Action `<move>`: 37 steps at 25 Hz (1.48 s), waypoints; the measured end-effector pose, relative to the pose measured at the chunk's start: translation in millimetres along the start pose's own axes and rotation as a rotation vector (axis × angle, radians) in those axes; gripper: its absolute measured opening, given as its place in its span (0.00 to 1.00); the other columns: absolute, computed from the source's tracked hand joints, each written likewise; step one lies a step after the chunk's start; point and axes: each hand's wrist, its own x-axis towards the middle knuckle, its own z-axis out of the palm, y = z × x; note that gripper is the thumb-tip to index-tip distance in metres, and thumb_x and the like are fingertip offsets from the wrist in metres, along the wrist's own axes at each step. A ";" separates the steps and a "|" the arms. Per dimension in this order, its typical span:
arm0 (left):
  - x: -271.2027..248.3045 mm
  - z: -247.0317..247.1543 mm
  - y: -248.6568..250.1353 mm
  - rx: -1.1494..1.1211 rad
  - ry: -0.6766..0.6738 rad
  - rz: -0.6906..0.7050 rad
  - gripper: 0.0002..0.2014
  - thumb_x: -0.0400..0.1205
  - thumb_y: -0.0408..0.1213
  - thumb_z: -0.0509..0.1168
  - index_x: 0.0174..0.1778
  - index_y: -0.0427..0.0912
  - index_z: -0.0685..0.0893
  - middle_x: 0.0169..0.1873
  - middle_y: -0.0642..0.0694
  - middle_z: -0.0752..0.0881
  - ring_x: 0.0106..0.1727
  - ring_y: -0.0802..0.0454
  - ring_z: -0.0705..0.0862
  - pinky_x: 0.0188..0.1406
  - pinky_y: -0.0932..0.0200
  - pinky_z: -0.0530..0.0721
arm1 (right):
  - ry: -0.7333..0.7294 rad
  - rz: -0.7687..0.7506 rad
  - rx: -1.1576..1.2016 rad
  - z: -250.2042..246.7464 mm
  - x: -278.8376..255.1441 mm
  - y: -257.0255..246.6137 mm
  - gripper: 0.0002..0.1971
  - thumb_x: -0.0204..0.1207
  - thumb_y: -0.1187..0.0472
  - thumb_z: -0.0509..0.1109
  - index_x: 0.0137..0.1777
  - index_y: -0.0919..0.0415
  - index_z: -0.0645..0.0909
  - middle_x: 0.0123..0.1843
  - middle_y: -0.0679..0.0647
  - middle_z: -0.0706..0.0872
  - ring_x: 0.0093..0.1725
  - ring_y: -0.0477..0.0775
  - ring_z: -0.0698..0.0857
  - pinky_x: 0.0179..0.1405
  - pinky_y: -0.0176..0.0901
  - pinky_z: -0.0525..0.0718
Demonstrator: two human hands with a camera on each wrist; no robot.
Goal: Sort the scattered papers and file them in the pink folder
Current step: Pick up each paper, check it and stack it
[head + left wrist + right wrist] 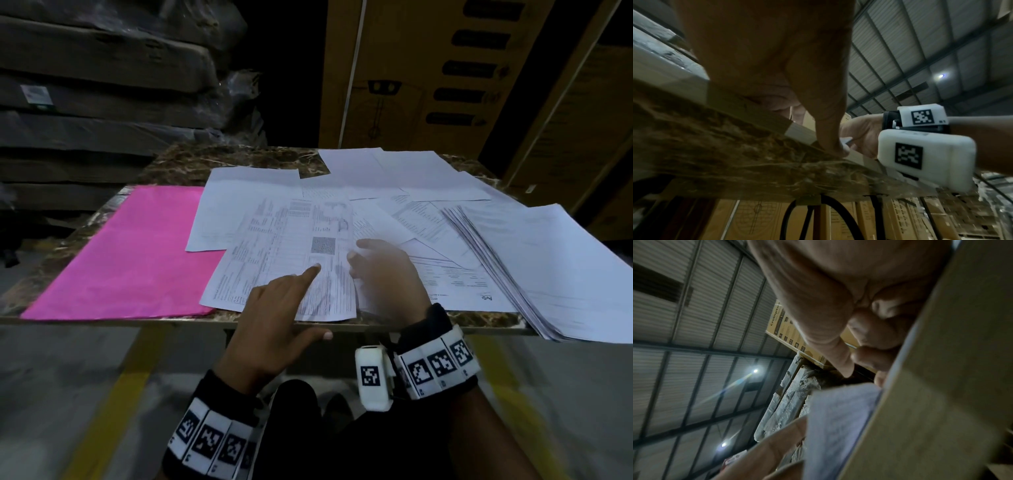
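Observation:
The pink folder (130, 253) lies closed and flat on the left of the marble table (191, 161). White printed papers (394, 192) are spread over the middle and right, several overlapping. One long printed sheet (301, 233) reaches past the front edge. My left hand (308, 301) presses it with a straight index finger, its thumb (830, 133) at the table's edge. My right hand (376, 270) is blurred just right of that sheet, bent fingers (869, 337) resting on the papers. I see nothing pinched in it.
A thick fanned stack of sheets (548, 267) overhangs the front right corner. Tall cardboard boxes (411, 68) stand behind the table. Wrapped flat bundles (102, 85) are piled at the back left. A yellow line (120, 394) marks the floor below.

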 end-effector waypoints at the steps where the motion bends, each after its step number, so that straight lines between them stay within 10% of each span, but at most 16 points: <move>1: 0.8 0.2 -1.6 -0.020 0.003 -0.002 0.45 0.74 0.68 0.62 0.84 0.47 0.65 0.71 0.50 0.82 0.71 0.49 0.79 0.63 0.52 0.71 | 0.004 -0.016 -0.126 -0.7 0.6 -1.5 0.22 0.76 0.42 0.72 0.68 0.46 0.80 0.53 0.53 0.91 0.44 0.46 0.89 0.47 0.48 0.88; 5: -5.1 5.9 -4.8 -0.030 0.124 0.069 0.30 0.79 0.55 0.64 0.76 0.45 0.77 0.65 0.52 0.86 0.67 0.52 0.82 0.53 0.58 0.72 | -0.011 -0.056 -0.698 -4.6 -9.2 -10.5 0.26 0.75 0.34 0.68 0.72 0.42 0.75 0.67 0.48 0.84 0.63 0.57 0.84 0.60 0.52 0.81; 9: -2.8 7.1 1.3 -0.199 0.264 0.038 0.18 0.83 0.45 0.63 0.65 0.43 0.88 0.58 0.49 0.90 0.62 0.57 0.84 0.56 0.66 0.75 | -0.135 -0.166 -0.393 -9.8 -13.0 -13.0 0.15 0.75 0.55 0.74 0.61 0.43 0.83 0.49 0.48 0.89 0.44 0.51 0.86 0.46 0.42 0.84; 12: 5.9 2.6 12.5 -0.239 0.215 0.029 0.21 0.82 0.52 0.65 0.65 0.44 0.88 0.59 0.50 0.90 0.62 0.60 0.83 0.62 0.69 0.77 | -0.076 -0.255 -0.291 -14.2 2.2 -12.7 0.17 0.75 0.71 0.70 0.54 0.48 0.89 0.51 0.37 0.87 0.52 0.41 0.84 0.46 0.22 0.80; 16: 17.7 -16.9 13.7 -0.262 0.208 -0.011 0.23 0.82 0.57 0.65 0.66 0.46 0.87 0.60 0.52 0.89 0.62 0.63 0.83 0.61 0.67 0.79 | 0.098 -0.266 -0.132 -24.4 23.3 2.0 0.19 0.77 0.74 0.66 0.54 0.51 0.90 0.59 0.44 0.88 0.58 0.42 0.86 0.52 0.35 0.86; 20: 34.2 -32.0 -3.0 -0.214 0.249 -0.187 0.24 0.80 0.57 0.67 0.68 0.49 0.86 0.62 0.53 0.89 0.65 0.56 0.84 0.65 0.53 0.82 | 0.167 -0.226 0.084 -29.4 21.1 18.6 0.17 0.83 0.72 0.65 0.66 0.54 0.85 0.64 0.50 0.86 0.39 0.33 0.87 0.31 0.32 0.88; 24: 58.7 -37.0 -30.8 -0.064 0.194 -0.346 0.29 0.82 0.57 0.69 0.77 0.47 0.78 0.71 0.47 0.83 0.73 0.47 0.78 0.72 0.45 0.77 | 0.243 -0.171 0.214 -29.5 23.5 24.5 0.22 0.84 0.73 0.60 0.70 0.51 0.82 0.53 0.41 0.87 0.53 0.56 0.86 0.54 0.53 0.87; 27: 72.1 -30.8 -41.3 0.118 -0.072 -0.425 0.41 0.81 0.65 0.60 0.86 0.47 0.61 0.81 0.42 0.71 0.81 0.39 0.68 0.78 0.39 0.69 | 0.388 -0.205 0.182 -30.4 25.7 28.2 0.25 0.81 0.76 0.56 0.68 0.50 0.83 0.69 0.45 0.82 0.71 0.49 0.80 0.72 0.48 0.80; 30: 63.8 -11.3 -34.1 0.323 -0.271 -0.458 0.31 0.89 0.59 0.49 0.88 0.59 0.51 0.85 0.41 0.61 0.86 0.39 0.58 0.81 0.38 0.58 | 0.503 -0.249 0.132 -31.9 23.5 23.7 0.26 0.80 0.78 0.55 0.68 0.54 0.84 0.69 0.45 0.82 0.73 0.46 0.76 0.74 0.41 0.75; 37: 50.8 -5.8 -33.8 0.340 0.104 -0.324 0.36 0.79 0.69 0.48 0.74 0.51 0.79 0.54 0.41 0.82 0.63 0.38 0.78 0.69 0.38 0.72 | 0.637 -0.198 0.215 -34.4 22.1 22.7 0.27 0.82 0.77 0.53 0.70 0.53 0.82 0.75 0.53 0.80 0.76 0.55 0.76 0.74 0.44 0.75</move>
